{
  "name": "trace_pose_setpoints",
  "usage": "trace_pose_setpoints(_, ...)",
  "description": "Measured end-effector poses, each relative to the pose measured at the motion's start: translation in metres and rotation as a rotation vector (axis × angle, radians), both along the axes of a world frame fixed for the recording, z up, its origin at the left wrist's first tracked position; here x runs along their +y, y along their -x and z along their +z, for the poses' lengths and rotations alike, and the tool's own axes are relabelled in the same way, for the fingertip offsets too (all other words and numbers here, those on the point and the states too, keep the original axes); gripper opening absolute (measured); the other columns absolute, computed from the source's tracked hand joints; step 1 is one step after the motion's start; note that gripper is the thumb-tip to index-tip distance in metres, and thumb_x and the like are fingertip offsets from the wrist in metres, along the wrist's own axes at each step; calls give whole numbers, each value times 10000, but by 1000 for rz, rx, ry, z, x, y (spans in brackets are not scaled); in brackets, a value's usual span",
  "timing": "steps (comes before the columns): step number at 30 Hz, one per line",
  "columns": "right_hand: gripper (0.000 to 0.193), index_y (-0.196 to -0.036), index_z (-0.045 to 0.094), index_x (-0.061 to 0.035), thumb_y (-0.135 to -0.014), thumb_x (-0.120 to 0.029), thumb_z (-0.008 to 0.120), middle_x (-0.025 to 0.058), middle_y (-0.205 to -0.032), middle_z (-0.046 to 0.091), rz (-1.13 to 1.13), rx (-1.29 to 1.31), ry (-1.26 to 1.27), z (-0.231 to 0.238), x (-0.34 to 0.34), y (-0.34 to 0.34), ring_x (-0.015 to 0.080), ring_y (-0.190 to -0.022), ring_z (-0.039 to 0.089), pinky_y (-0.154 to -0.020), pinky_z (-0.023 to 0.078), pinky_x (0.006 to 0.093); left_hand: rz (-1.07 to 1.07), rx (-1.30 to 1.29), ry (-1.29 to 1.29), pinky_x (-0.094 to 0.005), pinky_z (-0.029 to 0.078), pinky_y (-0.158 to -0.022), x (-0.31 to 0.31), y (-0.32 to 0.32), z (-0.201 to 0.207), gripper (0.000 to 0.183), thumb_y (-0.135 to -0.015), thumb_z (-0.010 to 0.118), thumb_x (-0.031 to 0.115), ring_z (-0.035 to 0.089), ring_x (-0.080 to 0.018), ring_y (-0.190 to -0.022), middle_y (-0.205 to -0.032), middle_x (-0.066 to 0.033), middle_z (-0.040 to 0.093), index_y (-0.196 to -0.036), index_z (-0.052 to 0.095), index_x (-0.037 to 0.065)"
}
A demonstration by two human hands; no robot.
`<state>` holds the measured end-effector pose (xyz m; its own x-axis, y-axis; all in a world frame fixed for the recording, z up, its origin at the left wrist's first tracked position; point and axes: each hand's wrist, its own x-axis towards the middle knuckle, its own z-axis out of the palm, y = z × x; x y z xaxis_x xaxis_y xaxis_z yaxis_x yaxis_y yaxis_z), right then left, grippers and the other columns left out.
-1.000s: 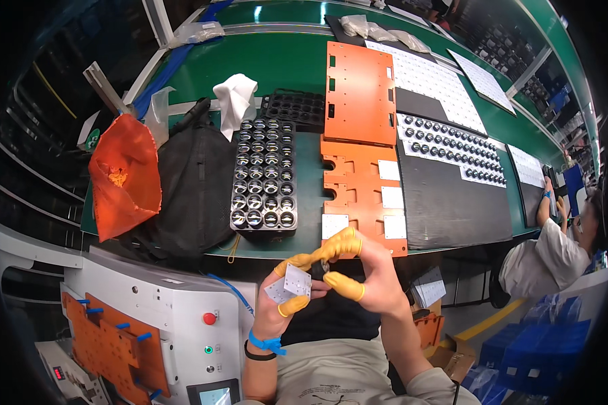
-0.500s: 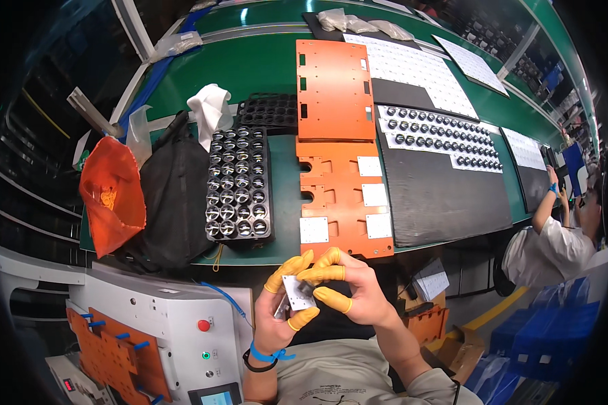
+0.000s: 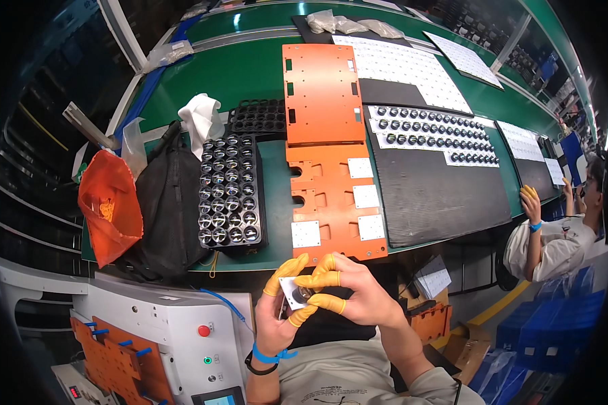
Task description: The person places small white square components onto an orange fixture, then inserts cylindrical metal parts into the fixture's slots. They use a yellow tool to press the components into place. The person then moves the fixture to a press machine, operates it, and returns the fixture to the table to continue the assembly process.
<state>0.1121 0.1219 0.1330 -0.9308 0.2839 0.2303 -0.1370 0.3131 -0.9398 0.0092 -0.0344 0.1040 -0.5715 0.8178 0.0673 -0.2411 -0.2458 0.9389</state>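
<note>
Slippage worries us at the frame's lower centre, where our left hand (image 3: 273, 321) pinches a white plate (image 3: 288, 288) and our right hand (image 3: 363, 294) a dark round part (image 3: 303, 294): sliding yellow finger covers (image 3: 330, 303) could drop either short of the bench (image 3: 274, 189) mid-frame.

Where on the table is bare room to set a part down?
The black board is bare below the round parts, right of the orange fixture. A narrow green strip is free between fixture and filled tray. Crowded: left of the tray (black bag, orange sack).
</note>
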Motion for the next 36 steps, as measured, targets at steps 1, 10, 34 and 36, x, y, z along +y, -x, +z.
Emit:
trace_pose_setpoints(1,346,-1129,707,-57,-804,-143,789,96,-1017,603,-5,-10,-40,0,0,0,286,-951,566,-856,450,384,12,7,10,-352,416,-1075,-1,0,-1,704,-868,756,78,504,-233,-1306,-1465,-168,484,-1455,381,-30)
trace_pose_setpoints(10,377,-1147,693,-55,-807,-192,781,107,-992,575,-6,14,-276,-3,7,-3,307,-938,536,-830,426,408,-36,-47,64,-302,503,-944,3,4,-3,759,-858,781,200,580,-191,-1181,-1364,-146,565,-1462,380,-25)
trace_pose_setpoints(34,435,-1073,709,-52,-653,-116,804,69,-862,500,-318,50,-726,-6,32,-21,258,-814,502,-779,427,379,219,833,276,-356,566,-769,52,-1,7,392,-753,828,171,696,-294,-925,-1077,-120,700,-1108,721,44)
trace_pose_setpoints(36,411,-1052,710,-48,-663,-129,813,77,-869,499,-286,37,-683,-8,36,-23,261,-816,503,-779,430,380,196,872,292,-355,564,-749,53,3,12,347,-741,827,158,692,-293,-893,-1043,-108,700,-1058,737,49)
